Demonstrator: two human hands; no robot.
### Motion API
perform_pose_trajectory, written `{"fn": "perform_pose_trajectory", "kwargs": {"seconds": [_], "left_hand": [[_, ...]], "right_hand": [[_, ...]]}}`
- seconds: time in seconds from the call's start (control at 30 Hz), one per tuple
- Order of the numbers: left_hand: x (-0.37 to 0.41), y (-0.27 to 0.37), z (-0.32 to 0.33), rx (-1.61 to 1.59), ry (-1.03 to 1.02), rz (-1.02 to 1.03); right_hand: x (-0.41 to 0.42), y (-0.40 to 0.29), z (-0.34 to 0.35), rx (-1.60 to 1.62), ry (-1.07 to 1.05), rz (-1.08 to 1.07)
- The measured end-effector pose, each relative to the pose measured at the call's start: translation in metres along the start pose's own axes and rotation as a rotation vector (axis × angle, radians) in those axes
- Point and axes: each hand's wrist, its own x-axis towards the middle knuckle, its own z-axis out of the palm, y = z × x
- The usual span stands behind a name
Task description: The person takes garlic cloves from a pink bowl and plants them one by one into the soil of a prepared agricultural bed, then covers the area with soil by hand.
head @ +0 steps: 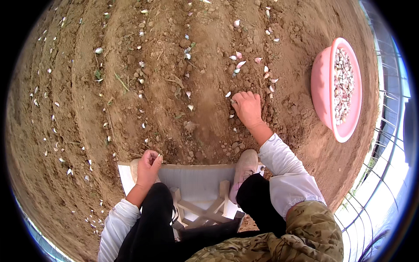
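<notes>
My right hand (246, 106) is down at the soil, its fingertips pinching a small pale thing that looks like a garlic clove (233, 101). Just above those fingertips lies a white garlic clove (228, 94). My left hand (150, 165), curled above my left shoe, has a small clove between thumb and finger; whether more are in the palm is hidden. Garlic cloves lie in long rows along furrows, among them a pinkish clove (241, 64) and a white clove (190, 107). At the right, a tilted-looking pink plastic basin (322, 88) holds many garlic cloves (343, 85).
A pale board or sheet (196, 183) lies beneath my shoes, with a crossed wooden stool frame (204, 211) between my legs. Beyond the basin runs a wire mesh fence (381, 177). Small stones, clods (199, 154) and bits of dry leaf dot the furrowed soil.
</notes>
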Motion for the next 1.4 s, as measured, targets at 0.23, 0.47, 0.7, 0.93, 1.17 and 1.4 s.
{"fn": "perform_pose_trajectory", "kwargs": {"seconds": [0.23,0.47,0.7,0.93,1.17,1.4], "left_hand": [[-0.013,-0.012,-0.003,0.443,-0.023,0.055],[-0.011,-0.006,0.000,0.459,-0.029,0.072],[-0.014,-0.004,-0.006,0.461,-0.040,0.071],[-0.013,-0.010,-0.007,0.458,-0.049,0.086],[-0.012,-0.005,-0.004,0.472,-0.059,0.086],[-0.013,-0.009,-0.005,0.485,-0.043,0.100]], "right_hand": [[0.005,0.003,0.001,-0.008,-0.038,-0.092],[0.026,0.003,-0.002,0.187,-0.115,0.041],[0.038,0.016,-0.027,0.571,-0.227,0.423],[0.049,0.010,-0.014,0.154,-0.162,0.125],[0.064,0.018,0.001,-0.033,-0.352,0.122],[0.080,0.028,-0.014,0.024,-0.015,0.103]]}}
